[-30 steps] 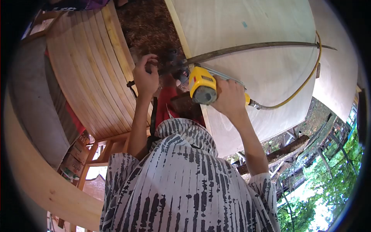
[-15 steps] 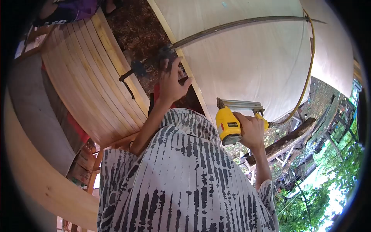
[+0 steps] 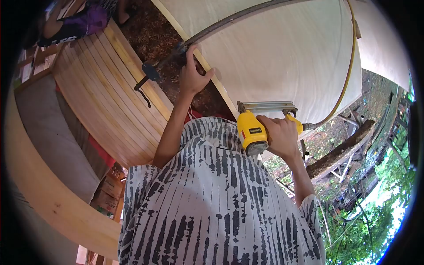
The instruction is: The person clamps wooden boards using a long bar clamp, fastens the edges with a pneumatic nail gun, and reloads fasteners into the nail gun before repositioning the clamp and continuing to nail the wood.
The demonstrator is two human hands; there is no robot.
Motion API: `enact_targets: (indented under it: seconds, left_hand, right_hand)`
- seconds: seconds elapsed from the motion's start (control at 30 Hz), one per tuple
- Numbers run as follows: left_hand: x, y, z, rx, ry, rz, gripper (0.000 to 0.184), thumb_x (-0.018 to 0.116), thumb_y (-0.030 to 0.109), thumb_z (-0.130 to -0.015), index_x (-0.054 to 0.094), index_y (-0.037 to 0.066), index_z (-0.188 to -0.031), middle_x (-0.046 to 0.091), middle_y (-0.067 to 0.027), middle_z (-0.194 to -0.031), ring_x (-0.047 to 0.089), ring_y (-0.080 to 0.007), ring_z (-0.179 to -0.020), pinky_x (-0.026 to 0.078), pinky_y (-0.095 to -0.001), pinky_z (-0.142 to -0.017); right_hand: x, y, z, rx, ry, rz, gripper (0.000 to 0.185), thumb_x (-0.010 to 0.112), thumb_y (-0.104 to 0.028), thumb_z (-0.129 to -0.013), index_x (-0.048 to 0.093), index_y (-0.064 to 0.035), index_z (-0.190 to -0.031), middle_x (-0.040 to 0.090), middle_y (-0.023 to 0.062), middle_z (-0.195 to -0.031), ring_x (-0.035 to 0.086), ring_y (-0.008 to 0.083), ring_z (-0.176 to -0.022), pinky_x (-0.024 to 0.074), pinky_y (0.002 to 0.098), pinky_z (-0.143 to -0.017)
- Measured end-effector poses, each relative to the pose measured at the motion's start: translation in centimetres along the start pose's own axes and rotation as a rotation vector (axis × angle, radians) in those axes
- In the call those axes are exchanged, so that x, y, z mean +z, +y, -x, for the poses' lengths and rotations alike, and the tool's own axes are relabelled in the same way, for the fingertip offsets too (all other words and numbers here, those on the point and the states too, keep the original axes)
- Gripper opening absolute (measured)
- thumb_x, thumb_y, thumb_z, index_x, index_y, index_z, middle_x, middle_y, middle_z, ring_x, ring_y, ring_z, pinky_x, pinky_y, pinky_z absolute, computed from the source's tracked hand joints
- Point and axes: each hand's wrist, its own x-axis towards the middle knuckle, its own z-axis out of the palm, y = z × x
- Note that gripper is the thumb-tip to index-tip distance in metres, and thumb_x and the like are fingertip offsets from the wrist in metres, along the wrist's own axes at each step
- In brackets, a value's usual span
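Note:
My right hand (image 3: 282, 136) is wrapped round the grip of a yellow nail gun (image 3: 251, 130), its metal magazine lying over the near edge of a pale plywood panel (image 3: 282, 57). A yellow air hose (image 3: 352, 57) runs from its handle up the right side. My left hand (image 3: 193, 77) reaches to the panel's left edge, thumb and index finger spread apart; the other fingers are partly hidden. Just beyond the fingertips is the jaw of a bar clamp (image 3: 234, 18), whose bar crosses the panel. The clamp's dark screw end and crank handle (image 3: 142, 90) reach over the slatted wood.
Joined wooden slats (image 3: 104, 88) lie to the left, beside a curved light board (image 3: 62, 216). Brown shavings (image 3: 148, 33) cover the ground in the gap. Another person (image 3: 88, 20) is at the upper left. A log (image 3: 340, 150) lies at the right.
My left hand has moved up toward the clamp jaw and panel edge. The nail gun has shifted slightly left and up in my right hand. The view has shifted too.

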Motion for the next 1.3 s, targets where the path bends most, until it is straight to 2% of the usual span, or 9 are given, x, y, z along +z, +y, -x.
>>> enact_targets:
  seconds: [0.1, 0.2, 0.27, 0.47, 0.8, 0.9, 0.97, 1.07, 1.3]
  left_hand:
    - [-0.4, 0.4, -0.2, -0.106, -0.064, -0.053, 0.098, 0.090, 0.028, -0.078, 0.033, 0.018, -0.158, 0.076, -0.0141, -0.087, 0.075, -0.0359, -0.076, 0.059, -0.0454, -0.069]
    - [-0.3, 0.7, -0.2, -0.096, -0.068, -0.058, 0.098, 0.090, 0.023, -0.079, 0.033, 0.017, -0.158, 0.074, -0.0094, -0.087, 0.070, -0.0221, -0.073, 0.056, -0.0375, -0.065]
    - [-0.2, 0.2, -0.4, -0.132, -0.086, -0.079, 0.101, 0.091, 0.031, -0.077, 0.032, 0.019, -0.158, 0.075, -0.0233, -0.116, 0.073, -0.0476, -0.100, 0.060, -0.0534, -0.086]
    - [0.0, -0.8, -0.4, -0.072, -0.083, -0.023, 0.104, 0.091, 0.033, -0.076, 0.030, 0.022, -0.160, 0.063, -0.0236, -0.143, 0.069, -0.0518, -0.110, 0.058, -0.0552, -0.093]
    - [-0.1, 0.6, 0.0, -0.207, -0.125, -0.039, 0.104, 0.092, 0.035, -0.077, 0.030, 0.023, -0.159, 0.070, -0.0211, -0.133, 0.072, -0.0490, -0.104, 0.059, -0.0544, -0.092]
    - [0.2, 0.2, 0.1, -0.066, -0.079, -0.074, 0.103, 0.091, 0.033, -0.078, 0.029, 0.023, -0.159, 0.073, -0.0199, -0.125, 0.072, -0.0490, -0.101, 0.059, -0.0543, -0.091]
    - [0.2, 0.4, 0.2, -0.045, -0.092, -0.050, 0.103, 0.095, 0.025, -0.079, 0.030, 0.016, -0.158, 0.070, -0.0259, -0.130, 0.075, -0.0406, -0.112, 0.062, -0.0462, -0.090]
    - [0.6, -0.3, 0.4, -0.027, -0.073, -0.029, 0.104, 0.092, 0.028, -0.079, 0.027, 0.023, -0.160, 0.065, -0.0242, -0.139, 0.068, -0.0516, -0.113, 0.058, -0.0554, -0.095]
    - [0.1, 0.2, 0.9, -0.057, -0.080, -0.060, 0.103, 0.093, 0.027, -0.079, 0.028, 0.021, -0.160, 0.063, -0.0243, -0.142, 0.068, -0.0507, -0.114, 0.058, -0.0543, -0.095]
  right_hand:
    - [-0.1, -0.1, -0.7, -0.009, 0.005, -0.009, 0.039, 0.080, -0.034, -0.083, 0.071, -0.0150, -0.116, 0.078, 0.0104, -0.084, 0.075, 0.0331, -0.073, 0.0539, 0.0447, -0.064]
    - [0.3, 0.2, -1.3, -0.028, 0.024, -0.031, 0.041, 0.080, -0.035, -0.082, 0.071, -0.0153, -0.117, 0.078, 0.0100, -0.085, 0.075, 0.0327, -0.073, 0.0539, 0.0446, -0.064]
    - [0.4, 0.0, -1.8, -0.029, 0.020, -0.030, 0.041, 0.080, -0.034, -0.083, 0.071, -0.0154, -0.118, 0.078, 0.0093, -0.085, 0.075, 0.0325, -0.073, 0.0540, 0.0444, -0.064]
    - [1.5, -1.5, -5.0, -0.028, 0.083, 0.023, 0.040, 0.078, -0.029, -0.082, 0.072, -0.0160, -0.120, 0.077, 0.0091, -0.082, 0.075, 0.0318, -0.072, 0.0550, 0.0442, -0.065]
    - [3.0, -2.5, -9.0, 0.006, 0.080, 0.005, 0.045, 0.076, -0.030, -0.083, 0.072, -0.0151, -0.125, 0.077, 0.0134, -0.081, 0.075, 0.0358, -0.073, 0.0572, 0.0478, -0.069]
    - [2.9, -2.3, -9.0, 0.005, 0.071, 0.040, 0.047, 0.077, -0.032, -0.082, 0.072, -0.0144, -0.124, 0.077, 0.0138, -0.082, 0.075, 0.0357, -0.073, 0.0572, 0.0479, -0.067]
    - [2.5, -2.3, -9.1, 0.054, 0.046, 0.046, 0.050, 0.083, -0.040, -0.080, 0.073, -0.0161, -0.123, 0.078, 0.0104, -0.087, 0.076, 0.0342, -0.076, 0.0577, 0.0477, -0.065]
    - [2.8, -2.1, -9.3, 0.055, 0.051, 0.047, 0.052, 0.084, -0.041, -0.079, 0.073, -0.0155, -0.123, 0.078, 0.0105, -0.087, 0.076, 0.0341, -0.077, 0.0580, 0.0475, -0.065]
    - [2.7, -2.3, -9.0, 0.027, 0.042, 0.033, 0.053, 0.083, -0.043, -0.080, 0.073, -0.0141, -0.124, 0.079, 0.0103, -0.087, 0.076, 0.0340, -0.077, 0.0584, 0.0469, -0.067]
